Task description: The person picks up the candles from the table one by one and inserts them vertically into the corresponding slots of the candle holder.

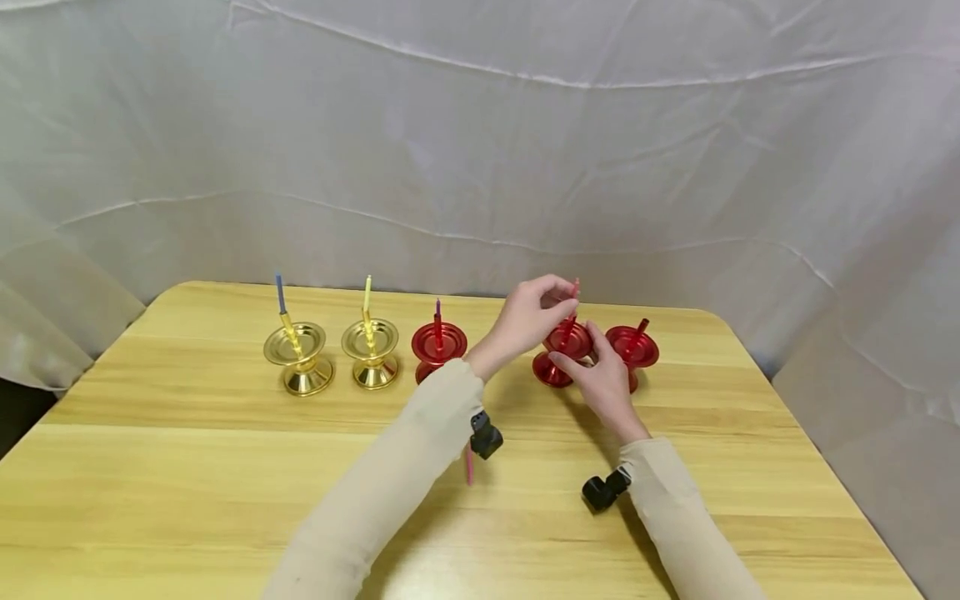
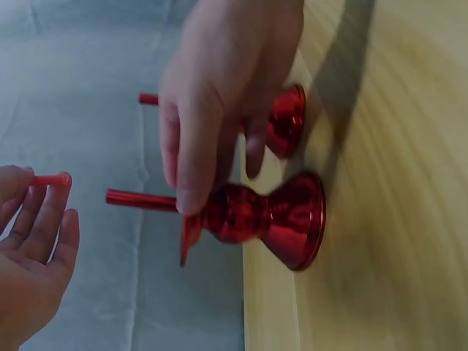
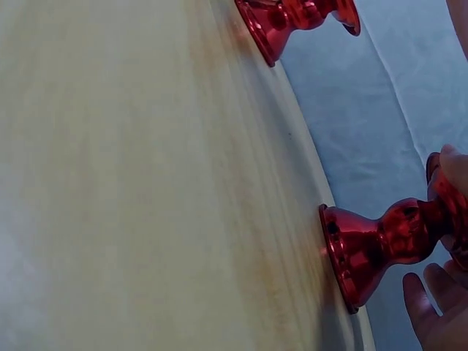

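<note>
My left hand (image 1: pixel 528 315) pinches a short pinkish-red candle (image 2: pixel 51 180) between thumb and fingertips, over a red metal candle holder (image 1: pixel 552 372). In the left wrist view a gap shows between the candle's lower end and the holder's narrow upright tube (image 2: pixel 142 199). My right hand (image 1: pixel 606 385) grips this holder's dish by the rim, with the thumb on one side and fingers on the other. The holder's flared base (image 3: pixel 356 256) stands on the table. Just right of it is another red holder (image 1: pixel 633 346) whose tube has no candle showing.
Leftward stand a red holder (image 1: pixel 438 342) with a purple candle, a gold holder (image 1: pixel 375 371) with a yellow candle and a gold holder (image 1: pixel 307 379) with a blue one. A pink candle (image 1: pixel 469 467) lies on the wooden table (image 1: pixel 187 500), partly behind my left sleeve. Grey cloth (image 1: pixel 450 167) hangs behind.
</note>
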Demonstrator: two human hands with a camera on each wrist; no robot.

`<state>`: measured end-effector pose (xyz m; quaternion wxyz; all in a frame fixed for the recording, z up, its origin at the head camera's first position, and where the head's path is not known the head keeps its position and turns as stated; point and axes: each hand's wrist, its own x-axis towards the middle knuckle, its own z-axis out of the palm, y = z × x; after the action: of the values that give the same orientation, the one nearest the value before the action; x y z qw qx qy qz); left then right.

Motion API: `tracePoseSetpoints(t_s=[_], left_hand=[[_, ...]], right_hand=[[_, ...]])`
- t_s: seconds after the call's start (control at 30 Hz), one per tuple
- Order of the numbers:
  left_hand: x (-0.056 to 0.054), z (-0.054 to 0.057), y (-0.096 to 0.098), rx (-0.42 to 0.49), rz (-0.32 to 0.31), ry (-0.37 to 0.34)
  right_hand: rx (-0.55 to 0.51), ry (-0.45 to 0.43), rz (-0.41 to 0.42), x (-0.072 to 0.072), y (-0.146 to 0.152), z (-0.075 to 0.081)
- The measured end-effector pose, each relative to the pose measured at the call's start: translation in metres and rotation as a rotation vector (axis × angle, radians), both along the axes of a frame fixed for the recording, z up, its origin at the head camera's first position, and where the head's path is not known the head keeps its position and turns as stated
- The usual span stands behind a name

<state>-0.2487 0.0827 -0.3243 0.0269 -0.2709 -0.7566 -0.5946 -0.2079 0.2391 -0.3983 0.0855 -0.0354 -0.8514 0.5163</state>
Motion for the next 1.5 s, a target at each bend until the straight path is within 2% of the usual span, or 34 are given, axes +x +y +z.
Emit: tracePoseSetpoints(t_s=[0.17,0.33,0.6,1.03,1.5], left_hand=[[-0.013,-0.001,0.010,-0.051,0.001,0.027],[-0.018,-0.001,0.017,-0.084,0.001,0.022],[-0.021,0.004,0.015,-0.123,0.012,0.032],[-0.024,-0.002,0.012,-0.133,0.017,0.000],[-0.023,-0.006,0.017,-0.180,0.040,0.073]], right_hand=[[0.011,-0.006,0.007,0.000,0.001,0.001],[0.011,-0.027,0.011,0.001,0.002,0.000],[0.031,-0.022,-0.011,0.000,0.002,0.001],[0.020,-0.015,0.006,0.000,0.002,0.000],[0.019,0.004,0.013,0.000,0.001,0.000]])
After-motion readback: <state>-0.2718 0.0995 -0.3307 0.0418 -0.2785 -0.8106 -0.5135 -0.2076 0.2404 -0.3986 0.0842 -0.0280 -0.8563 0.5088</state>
